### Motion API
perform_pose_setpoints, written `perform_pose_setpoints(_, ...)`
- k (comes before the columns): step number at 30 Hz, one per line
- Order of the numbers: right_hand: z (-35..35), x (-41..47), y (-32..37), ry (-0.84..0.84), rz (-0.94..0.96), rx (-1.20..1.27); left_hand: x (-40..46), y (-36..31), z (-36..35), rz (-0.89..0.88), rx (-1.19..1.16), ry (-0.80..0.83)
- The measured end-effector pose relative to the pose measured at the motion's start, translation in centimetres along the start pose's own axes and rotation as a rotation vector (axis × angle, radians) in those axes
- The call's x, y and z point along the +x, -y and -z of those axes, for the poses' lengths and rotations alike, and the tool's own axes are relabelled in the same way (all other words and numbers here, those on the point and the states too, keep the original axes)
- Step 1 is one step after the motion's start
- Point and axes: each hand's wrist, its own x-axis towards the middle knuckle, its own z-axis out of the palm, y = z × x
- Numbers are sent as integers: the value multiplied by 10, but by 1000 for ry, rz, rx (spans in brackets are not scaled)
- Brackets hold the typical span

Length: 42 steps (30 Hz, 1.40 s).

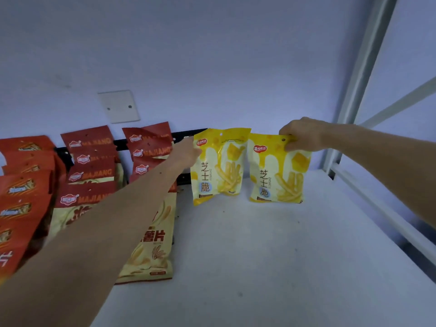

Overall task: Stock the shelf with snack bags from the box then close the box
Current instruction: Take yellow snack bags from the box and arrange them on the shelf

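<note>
Nearest the camera, two bare forearms reach across a white, faintly speckled shelf board (271, 267). Along its left side lie overlapping rows of glossy crinkled snack packets: orange-red foil bags (22, 201) cut off by the frame edge, then cream packets with dark red "MAJIANG" headers (90, 173) in two columns, the right column largely hidden under the left arm. Their exact number cannot be counted.

Farther back, two flat yellow plastic snack bags printed with cheese sticks stand upright, bottom edges on the board, slightly apart. The left hand (188, 151) touches the upper left edge of the left yellow bag (218, 166); its fingers are hidden behind the packet, so whether they pinch it cannot be told. The right hand (304, 134) pinches the top right corner of the right yellow bag (279, 171), fingers curled over the edge beside the punched hang hole.

Behind the bags a black metal rail (184, 135) runs along the pale wall, partly covered by packets. Higher up sits one square white wall plate with two screws (119, 106). At right, a white metal upright of the rack (368, 57) rises out of frame.
</note>
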Motion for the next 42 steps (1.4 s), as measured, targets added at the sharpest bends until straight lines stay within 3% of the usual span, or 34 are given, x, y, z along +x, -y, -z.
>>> perform_pose_setpoints(8,-18,40,-23,3,30,-4,32,9,-23,132,111,-162)
perform_pose_setpoints(18,-14,68,-29,-28,-57,-52,53,2,-22,169,233,-298)
perform_pose_setpoints(27,-37,98,-35,-143,-207,-21,58,-2,-41,227,127,-430)
perform_pose_setpoints(42,-61,144,-33,-355,-237,112,56,-4,-61,42,725,-412)
